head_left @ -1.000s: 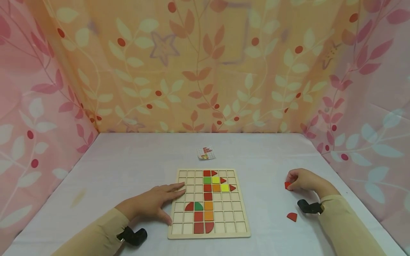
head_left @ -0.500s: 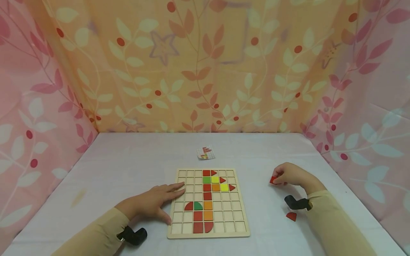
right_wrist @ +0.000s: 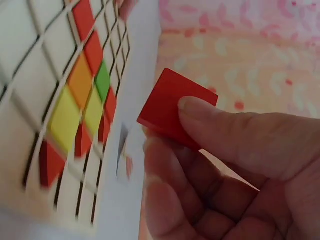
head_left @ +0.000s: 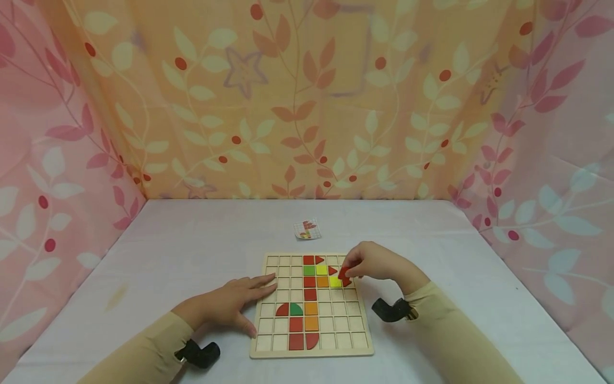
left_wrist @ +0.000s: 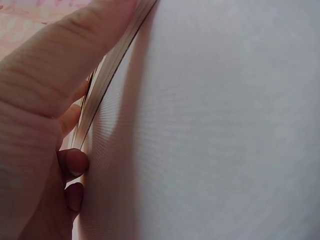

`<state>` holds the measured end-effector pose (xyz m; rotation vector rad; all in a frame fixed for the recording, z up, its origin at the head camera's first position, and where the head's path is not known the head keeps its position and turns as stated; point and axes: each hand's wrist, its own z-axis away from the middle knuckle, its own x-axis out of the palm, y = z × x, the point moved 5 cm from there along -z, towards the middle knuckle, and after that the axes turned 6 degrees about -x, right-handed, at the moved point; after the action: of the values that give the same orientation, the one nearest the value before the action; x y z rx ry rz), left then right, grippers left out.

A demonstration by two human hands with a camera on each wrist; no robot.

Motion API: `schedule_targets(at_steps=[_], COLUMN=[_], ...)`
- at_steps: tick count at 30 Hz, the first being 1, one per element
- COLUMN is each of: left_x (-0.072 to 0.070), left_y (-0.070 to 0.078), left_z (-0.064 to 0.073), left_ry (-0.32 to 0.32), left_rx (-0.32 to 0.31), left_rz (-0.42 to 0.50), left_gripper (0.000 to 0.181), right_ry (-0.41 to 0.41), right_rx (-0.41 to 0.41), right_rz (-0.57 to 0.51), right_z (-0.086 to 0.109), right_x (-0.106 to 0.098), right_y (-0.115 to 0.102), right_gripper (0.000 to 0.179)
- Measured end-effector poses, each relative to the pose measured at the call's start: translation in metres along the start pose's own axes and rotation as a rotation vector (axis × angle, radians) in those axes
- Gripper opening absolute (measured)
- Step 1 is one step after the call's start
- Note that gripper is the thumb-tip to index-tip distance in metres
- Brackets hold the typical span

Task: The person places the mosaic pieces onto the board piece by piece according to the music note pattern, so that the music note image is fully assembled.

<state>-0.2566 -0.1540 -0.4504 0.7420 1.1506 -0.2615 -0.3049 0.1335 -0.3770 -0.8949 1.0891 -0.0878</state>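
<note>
A red square tile (right_wrist: 167, 102) is pinched between the thumb and fingers of my right hand (head_left: 376, 264), over the upper right of the wooden grid board (head_left: 336, 352). It overlaps a red triangle tile (right_wrist: 50, 162) in the head view. My left hand (head_left: 230, 301) lies spread at the board's left edge, fingertips and thumb on the rim. Set in the board's cells are red, orange, green and yellow pieces, among them a green quarter-circle (head_left: 296, 309), an orange square (head_left: 311, 323) and a yellow square (right_wrist: 65, 120).
Beyond the board a small printed card (head_left: 307, 229) with a coloured grid picture lies on the white tabletop (head_left: 192, 229). Floral curtains (head_left: 297, 106) enclose the table at the back and sides. A black wrist camera (head_left: 390, 310) sits beside the right sleeve.
My right hand has carried the red square tile leftward from the right of the table to over the board. The loose red quarter-circle is now hidden behind the right sleeve. My left hand stays put.
</note>
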Motion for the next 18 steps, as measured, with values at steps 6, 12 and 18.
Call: schedule_targets(at_steps=[6, 12, 18], left_x=[0.001, 0.001, 0.000], left_y=[-0.001, -0.002, 0.000], left_z=[-0.001, -0.001, 0.000], left_ry=[-0.002, -0.003, 0.004], left_rx=[0.002, 0.010, 0.021], left_rz=[0.013, 0.013, 0.005], left_gripper=[0.098, 0.097, 0.097], right_ry=[-0.032, -0.066, -0.101], right_rx=[-0.129, -0.219, -0.236], right_rz=[0.015, 0.055, 0.034], right_z=[-0.012, -0.025, -0.033], right_x=[0.023, 0.052, 0.081], right_y=[-0.032, -0.058, -0.076], right_gripper=[0.009, 0.001, 0.011])
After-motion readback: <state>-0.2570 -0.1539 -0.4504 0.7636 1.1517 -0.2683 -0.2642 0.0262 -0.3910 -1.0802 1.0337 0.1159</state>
